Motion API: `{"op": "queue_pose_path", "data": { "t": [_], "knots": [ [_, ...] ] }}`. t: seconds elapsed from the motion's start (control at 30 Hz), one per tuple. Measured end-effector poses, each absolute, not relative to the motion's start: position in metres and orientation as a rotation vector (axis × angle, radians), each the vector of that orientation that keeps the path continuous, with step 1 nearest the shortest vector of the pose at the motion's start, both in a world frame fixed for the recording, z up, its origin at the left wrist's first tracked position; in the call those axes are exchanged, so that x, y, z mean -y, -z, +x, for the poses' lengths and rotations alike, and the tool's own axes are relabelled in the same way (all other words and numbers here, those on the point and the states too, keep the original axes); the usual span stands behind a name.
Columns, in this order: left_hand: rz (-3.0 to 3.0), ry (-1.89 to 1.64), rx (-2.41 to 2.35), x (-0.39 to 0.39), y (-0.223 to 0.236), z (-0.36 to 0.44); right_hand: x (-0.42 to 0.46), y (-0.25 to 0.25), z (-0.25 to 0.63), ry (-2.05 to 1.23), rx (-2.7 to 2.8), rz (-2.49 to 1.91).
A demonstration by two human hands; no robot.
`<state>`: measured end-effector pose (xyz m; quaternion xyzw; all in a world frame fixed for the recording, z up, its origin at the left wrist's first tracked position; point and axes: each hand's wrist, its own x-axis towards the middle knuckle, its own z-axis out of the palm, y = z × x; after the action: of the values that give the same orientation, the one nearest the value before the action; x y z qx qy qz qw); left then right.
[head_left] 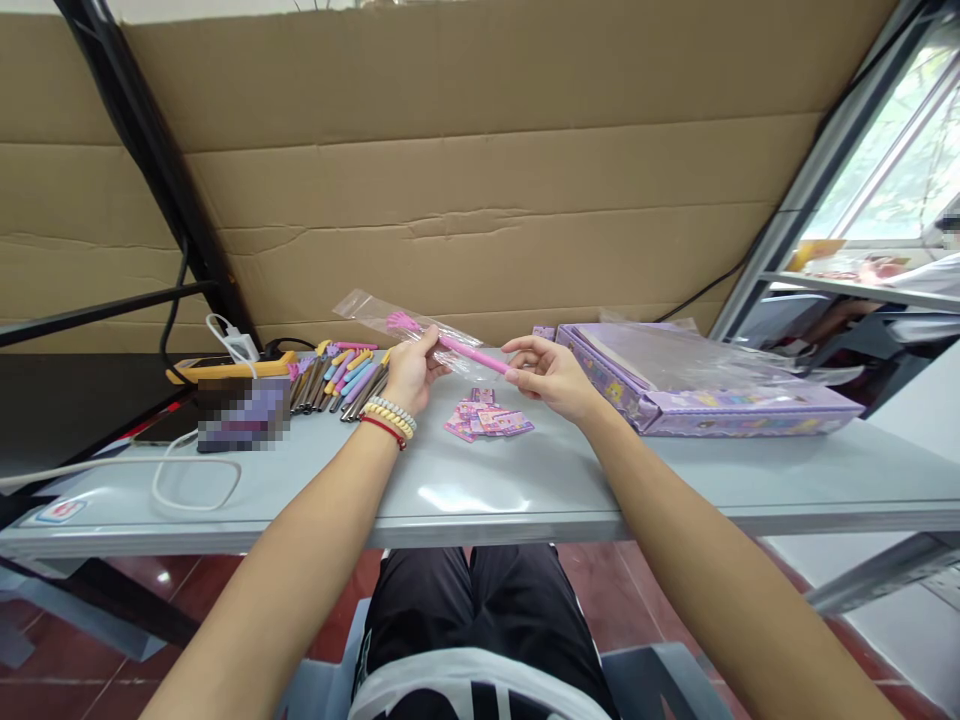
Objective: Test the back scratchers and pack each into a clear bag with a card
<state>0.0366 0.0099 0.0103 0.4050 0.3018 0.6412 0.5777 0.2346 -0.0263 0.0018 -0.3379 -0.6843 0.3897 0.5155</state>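
Observation:
My left hand (411, 372) is closed around a clear plastic sleeve (375, 312) that slants up to the left. A pink pen (469, 353) with a hand-shaped top lies partly inside the sleeve. My right hand (546, 376) pinches the pen's lower end just right of the sleeve's mouth. Both hands hover above the grey table (525, 480). Under them lies a small pile of pink and purple cards (489, 418).
Several coloured pens (341, 378) lie in a bunch to the left, beside a yellow device (225, 370) and a white cable (195, 480). A purple box (697, 395) with plastic sleeves on it sits at the right. A cardboard wall stands behind. Another person sits far right.

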Motion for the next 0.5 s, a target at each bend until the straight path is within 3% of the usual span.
{"op": "queue_pose_path", "data": {
  "t": [0.5],
  "knots": [
    [1.121,-1.283,-0.691,-0.0008,-0.0089,0.0426,0.0258,0.001,0.2313,-0.76,1.756,-0.959]
  ]
}}
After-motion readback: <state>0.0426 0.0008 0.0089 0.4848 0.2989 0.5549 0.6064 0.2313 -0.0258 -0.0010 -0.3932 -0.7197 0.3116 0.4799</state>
